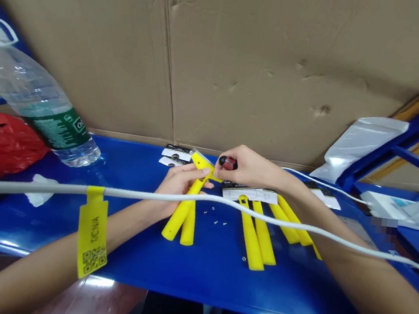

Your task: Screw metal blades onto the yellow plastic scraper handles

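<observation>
My left hand [173, 184] is closed around a yellow scraper [180, 217], a long flat handle with a wide head and a pale metal strip along its upper edge. Another yellow handle [188, 227] lies beneath it on the blue table. My right hand [248, 165] grips a red screwdriver [228, 162] with a black end, beside the scraper's head; the shaft is hidden by the fingers. Several small screws [216, 223] lie below the hands. To their right rest yellow handles [251, 240], with a nut [244, 258] near them, and more yellow handles [288, 226] under my right forearm.
A large water bottle [57, 114] and a red plastic bag [4, 144] are on the left. Printed cards [176, 152] lie at the back. A white cable [159, 196] with a yellow tag [94, 232] crosses in front. Cardboard [242, 65] stands behind the blue table [166, 273].
</observation>
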Available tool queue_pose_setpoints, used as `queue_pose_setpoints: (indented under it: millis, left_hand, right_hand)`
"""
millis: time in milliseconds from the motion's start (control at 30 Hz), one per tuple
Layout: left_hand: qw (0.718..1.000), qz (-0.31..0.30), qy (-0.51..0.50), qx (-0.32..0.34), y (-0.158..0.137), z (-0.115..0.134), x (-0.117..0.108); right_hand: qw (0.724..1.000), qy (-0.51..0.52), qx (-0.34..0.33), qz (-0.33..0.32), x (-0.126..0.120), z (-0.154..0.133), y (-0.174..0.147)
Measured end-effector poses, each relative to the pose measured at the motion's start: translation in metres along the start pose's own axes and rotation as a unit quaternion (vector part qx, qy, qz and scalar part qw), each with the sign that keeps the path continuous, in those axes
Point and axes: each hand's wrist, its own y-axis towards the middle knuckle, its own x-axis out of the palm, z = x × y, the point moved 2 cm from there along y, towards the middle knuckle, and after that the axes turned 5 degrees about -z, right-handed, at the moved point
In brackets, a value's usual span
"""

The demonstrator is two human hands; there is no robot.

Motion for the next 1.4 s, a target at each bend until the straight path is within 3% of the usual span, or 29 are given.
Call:
queue_pose_setpoints:
  millis: [400, 533, 633, 900, 1067, 1200, 1400]
  left_hand:
    - [1.000, 0.012, -0.005, 0.017, 0.000, 0.005, 0.000]
    - [0.998, 0.019, -0.012, 0.055, -0.001, 0.009, -0.001]
    - [0.996, 0.037, -0.007, 0.084, -0.001, 0.012, -0.002]
    - [0.993, 0.044, -0.003, 0.106, -0.002, 0.016, 0.001]
    - [0.995, 0.033, -0.010, 0.096, -0.003, 0.017, 0.002]
    - [0.995, 0.028, -0.015, 0.090, -0.003, 0.017, 0.003]
    - [0.997, 0.029, -0.008, 0.074, -0.001, 0.014, -0.001]
  right_hand:
    - [0.999, -0.039, -0.005, 0.014, -0.013, -0.003, -0.007]
    - [0.995, -0.075, -0.013, -0.069, -0.019, -0.001, -0.014]
    - [0.983, -0.098, -0.006, -0.153, -0.008, -0.001, -0.014]
    - [0.951, -0.145, -0.026, -0.272, 0.042, -0.010, 0.005]
    - [0.950, -0.181, -0.016, -0.253, 0.043, -0.007, 0.008]
    - [0.959, -0.145, -0.016, -0.243, 0.041, 0.003, 0.008]
    - [0.952, -0.111, -0.049, -0.281, 0.044, 0.008, 0.007]
